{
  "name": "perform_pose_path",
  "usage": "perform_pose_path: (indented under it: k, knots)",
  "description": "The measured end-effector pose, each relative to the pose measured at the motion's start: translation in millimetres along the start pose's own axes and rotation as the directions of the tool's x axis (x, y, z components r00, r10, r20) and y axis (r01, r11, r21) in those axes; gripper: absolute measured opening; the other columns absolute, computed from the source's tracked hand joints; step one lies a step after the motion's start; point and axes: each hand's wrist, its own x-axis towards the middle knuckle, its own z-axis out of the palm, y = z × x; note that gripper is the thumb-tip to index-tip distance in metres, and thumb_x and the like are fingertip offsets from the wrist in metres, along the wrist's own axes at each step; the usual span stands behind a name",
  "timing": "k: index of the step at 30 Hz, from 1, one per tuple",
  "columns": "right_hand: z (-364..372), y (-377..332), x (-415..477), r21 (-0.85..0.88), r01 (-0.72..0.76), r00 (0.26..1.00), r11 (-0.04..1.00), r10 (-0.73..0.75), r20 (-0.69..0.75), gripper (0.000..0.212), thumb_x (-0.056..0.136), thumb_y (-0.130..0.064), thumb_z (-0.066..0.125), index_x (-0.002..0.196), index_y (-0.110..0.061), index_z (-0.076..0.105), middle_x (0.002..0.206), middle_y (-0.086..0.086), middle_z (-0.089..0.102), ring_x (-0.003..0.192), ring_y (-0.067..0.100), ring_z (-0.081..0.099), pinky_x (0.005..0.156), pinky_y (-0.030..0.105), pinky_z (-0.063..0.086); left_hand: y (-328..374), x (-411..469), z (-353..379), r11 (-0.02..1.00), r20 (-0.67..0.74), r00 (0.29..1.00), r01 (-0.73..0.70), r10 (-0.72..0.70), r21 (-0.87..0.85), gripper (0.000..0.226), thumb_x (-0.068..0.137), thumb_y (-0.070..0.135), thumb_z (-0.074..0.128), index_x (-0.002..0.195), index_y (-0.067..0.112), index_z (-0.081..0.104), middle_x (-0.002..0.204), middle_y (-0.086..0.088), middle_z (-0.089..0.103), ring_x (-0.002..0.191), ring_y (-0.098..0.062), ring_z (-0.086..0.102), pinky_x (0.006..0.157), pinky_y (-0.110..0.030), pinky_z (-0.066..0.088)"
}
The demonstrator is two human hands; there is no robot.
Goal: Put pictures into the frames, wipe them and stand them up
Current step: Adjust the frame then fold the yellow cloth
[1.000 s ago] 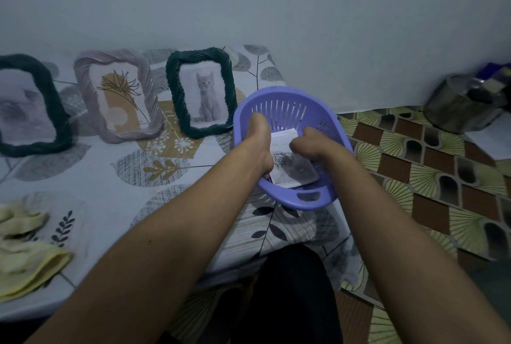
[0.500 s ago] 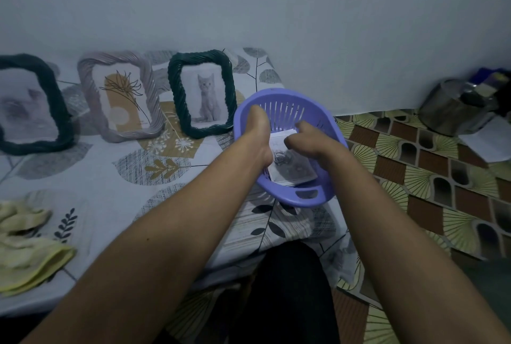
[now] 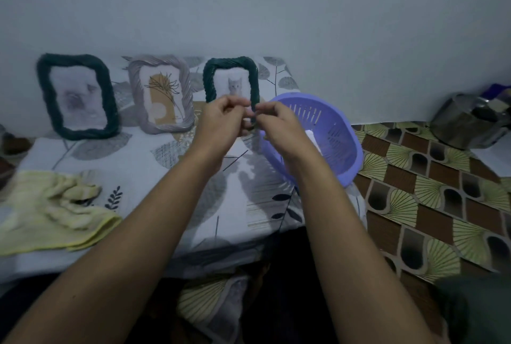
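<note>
Three frames with pictures stand against the wall: a dark green one [image 3: 78, 96] at the left, a grey one [image 3: 161, 97] in the middle, and a dark green one with a cat picture [image 3: 235, 83]. My left hand [image 3: 221, 119] and my right hand [image 3: 279, 125] are raised in front of the cat frame. Their fingertips pinch together on a small pale piece [image 3: 247, 123], too small to identify. A purple basket [image 3: 331, 128] lies just right of my hands with white paper [image 3: 312, 136] inside. A yellow cloth [image 3: 47, 219] lies crumpled at the left.
The low table [image 3: 143, 166] has a leaf-print cover. To its right the floor [image 3: 431, 205] has a brown and green pattern. A metal pot [image 3: 467, 119] sits at the far right by the wall.
Both hands have come up out of the purple basket and moved left, meeting in front of the cat frame. The view has pulled back and tilted up.
</note>
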Motion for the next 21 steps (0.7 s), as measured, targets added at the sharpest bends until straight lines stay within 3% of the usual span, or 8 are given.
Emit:
perform_pose_path:
  k: [4,6,8,11,14,17,21]
  knots:
    - [49.8,1.8,-25.8,0.003,-0.031,0.995,1.000,0.030,0.100,0.020,0.089,-0.020,0.062,0.108,-0.019,0.059,0.112,0.003,0.065,0.102,0.016,0.060,0.080,0.030,0.047,-13.5,-26.1,-63.2,0.932,-0.013,0.996,-0.082,0.093,0.353,0.020,0.093,0.006,0.052,0.094,0.020,0.066,0.073,0.005,0.067,0.064,-0.009,0.062,0.063,-0.028,0.052]
    - [75.8,8.3,-36.2,-0.011,-0.047,0.990,0.999,0.048,0.134,0.017,0.086,-0.026,0.063,0.101,-0.023,0.058,0.107,-0.001,0.063,0.101,0.017,0.060,0.084,0.033,0.050,-22.8,-40.4,-96.1,0.808,0.018,0.990,-0.126,0.142,0.576,0.018,0.091,0.013,0.054,0.095,0.024,0.067,0.075,0.007,0.067,0.067,-0.007,0.062,0.063,-0.022,0.049]
    - [101.9,16.2,-46.6,-0.069,-0.059,0.982,0.996,0.070,0.175,0.021,0.088,-0.027,0.065,0.107,-0.021,0.058,0.106,-0.003,0.062,0.099,0.015,0.059,0.084,0.031,0.049,-33.7,-53.1,-127.2,0.640,0.077,0.987,-0.152,0.143,0.753,0.015,0.090,0.015,0.057,0.095,0.025,0.067,0.074,0.010,0.063,0.068,-0.004,0.057,0.060,-0.016,0.039]
    - [139.1,30.7,-59.5,-0.169,-0.028,0.966,0.985,0.070,0.249,0.029,0.090,-0.016,0.060,0.118,-0.015,0.058,0.111,0.000,0.060,0.102,0.017,0.058,0.084,0.031,0.047,-51.3,-68.8,-170.7,0.453,0.109,0.989,-0.142,0.099,0.880,0.018,0.087,0.017,0.057,0.098,0.021,0.071,0.082,0.006,0.064,0.074,-0.014,0.052,0.067,-0.030,0.039]
    - [171.1,44.4,-66.0,-0.251,0.011,0.938,0.968,0.077,0.337,0.035,0.089,-0.006,0.054,0.123,-0.012,0.057,0.114,0.001,0.057,0.104,0.018,0.055,0.086,0.031,0.046,-65.4,-82.2,-209.3,0.302,-0.027,0.990,-0.016,0.136,0.953,0.026,0.077,0.028,0.051,0.093,0.025,0.072,0.097,-0.004,0.065,0.094,-0.029,0.054,0.079,-0.041,0.044]
    - [196.6,53.9,-68.4,-0.363,0.113,0.896,0.925,0.063,0.439,0.040,0.088,-0.002,0.053,0.127,-0.009,0.057,0.125,0.007,0.059,0.111,0.023,0.056,0.090,0.029,0.043,-73.4,-91.4,-237.7,0.333,-0.256,0.945,0.178,0.206,0.926,0.025,0.078,0.029,0.052,0.093,0.021,0.071,0.108,-0.012,0.059,0.106,-0.039,0.047,0.087,-0.048,0.041]
    - [226.6,61.8,-72.4,-0.494,0.254,0.823,0.831,0.082,0.562,0.052,0.085,-0.016,0.065,0.136,-0.015,0.055,0.135,0.012,0.058,0.124,0.030,0.054,0.103,0.032,0.042,-79.5,-92.9,-263.1,0.458,-0.461,0.875,0.353,0.147,0.816,0.032,0.084,0.020,0.066,0.114,0.015,0.061,0.131,-0.018,0.046,0.124,-0.040,0.037,0.100,-0.053,0.033]
